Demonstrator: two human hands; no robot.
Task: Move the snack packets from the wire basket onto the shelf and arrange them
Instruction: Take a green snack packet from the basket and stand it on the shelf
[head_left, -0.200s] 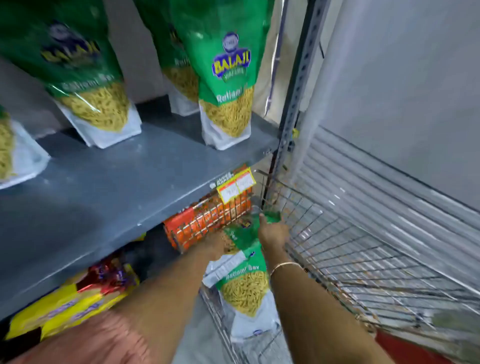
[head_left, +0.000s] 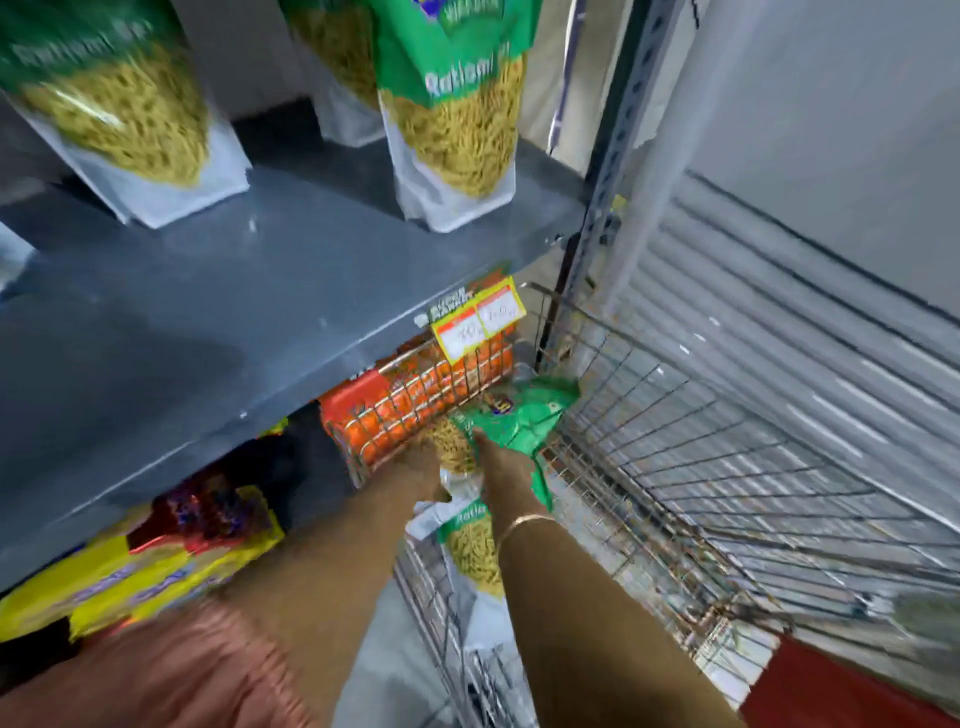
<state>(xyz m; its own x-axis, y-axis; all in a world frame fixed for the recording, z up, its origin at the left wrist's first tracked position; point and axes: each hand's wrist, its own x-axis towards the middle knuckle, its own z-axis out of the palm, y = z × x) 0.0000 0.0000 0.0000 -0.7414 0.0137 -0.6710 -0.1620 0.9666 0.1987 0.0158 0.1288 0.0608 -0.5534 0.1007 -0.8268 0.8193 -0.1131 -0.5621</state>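
Both my hands reach down into the wire basket (head_left: 675, 441) below the shelf's right end. My left hand (head_left: 423, 467) and my right hand (head_left: 501, 470) close together on a green snack packet (head_left: 519, 415) of yellow sev lying in the basket's far corner. A second green packet (head_left: 470, 556) lies under my wrists nearer me. On the grey shelf (head_left: 234, 322) stand three of the same packets: one at the left (head_left: 130, 119), one at the right front (head_left: 452, 130) and one behind it (head_left: 343, 67).
An orange pack (head_left: 415, 405) sits behind the basket's wire wall under the shelf. Yellow and red packs (head_left: 140, 561) fill the lower shelf at left. A price tag (head_left: 478, 322) hangs on the shelf edge. A perforated steel upright (head_left: 618, 140) and a ribbed shutter (head_left: 805, 322) stand at right.
The view has dipped lower and closer to the shelf. Both hands have pushed further into the basket's far corner and closed on the crumpled green packet.
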